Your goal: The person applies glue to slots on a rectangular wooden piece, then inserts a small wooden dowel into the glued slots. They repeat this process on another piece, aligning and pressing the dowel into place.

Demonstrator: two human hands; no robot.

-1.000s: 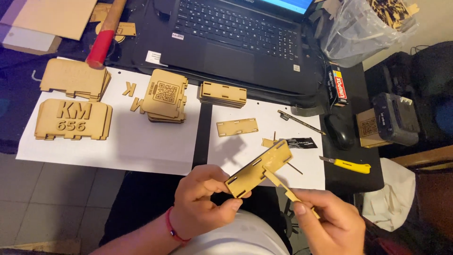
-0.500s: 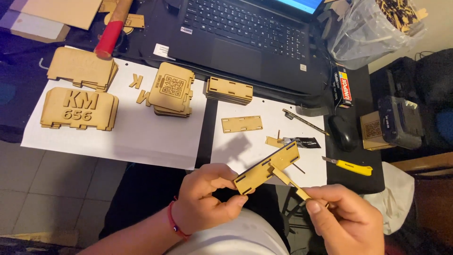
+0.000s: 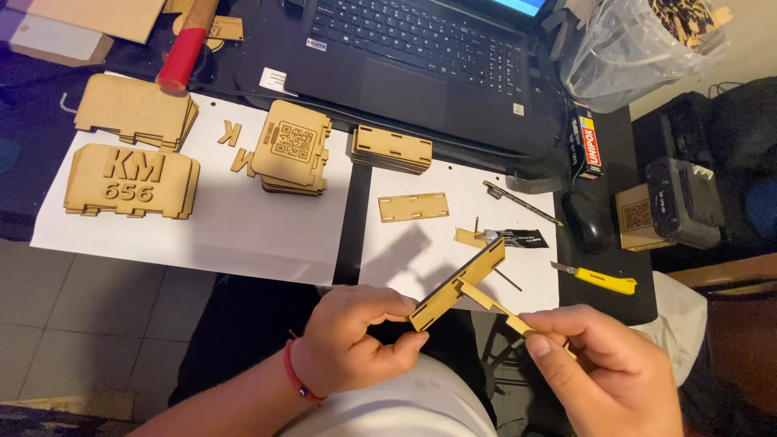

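My left hand (image 3: 356,340) pinches the near end of a long slotted wooden panel (image 3: 457,285), held edge-up over my lap. My right hand (image 3: 611,372) grips a narrow wooden strip (image 3: 494,306) whose far end meets the middle of the panel. A similar flat slotted panel (image 3: 413,207) lies on the white paper (image 3: 421,251) just beyond. A small stack of the same panels (image 3: 392,149) sits nearer the laptop.
A laptop (image 3: 413,57) fills the back of the black desk. Wooden plaques (image 3: 131,180), a coded stack (image 3: 291,147), a red-handled tool (image 3: 186,50), a glue tube (image 3: 518,238), a yellow knife (image 3: 599,280), a mouse (image 3: 586,220) and a plastic bag (image 3: 631,48) lie around.
Both hands with the panel and strip have shifted slightly right and lower in view. The strip now meets the panel's middle.
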